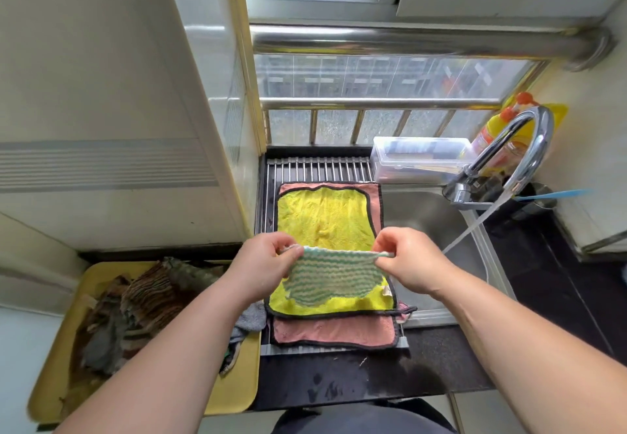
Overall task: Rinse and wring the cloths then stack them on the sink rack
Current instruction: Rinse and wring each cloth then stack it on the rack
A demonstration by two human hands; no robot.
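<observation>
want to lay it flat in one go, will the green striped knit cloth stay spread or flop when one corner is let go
Likely floppy: the green striped knit cloth sags between the left hand and right hand, its lower edge hanging wavy. Probably light, since fingertip pinches carry it. It may cling to the yellow cloth.

Striped cloth, centre frame: green and white wavy bands. Cloth beneath: bright yellow, dark edging. Bottom cloth: pink, dark edging. Tray, lower left: yellow, holding brown-striped and grey cloths. Bottles, upper right: yellow, orange caps.
</observation>
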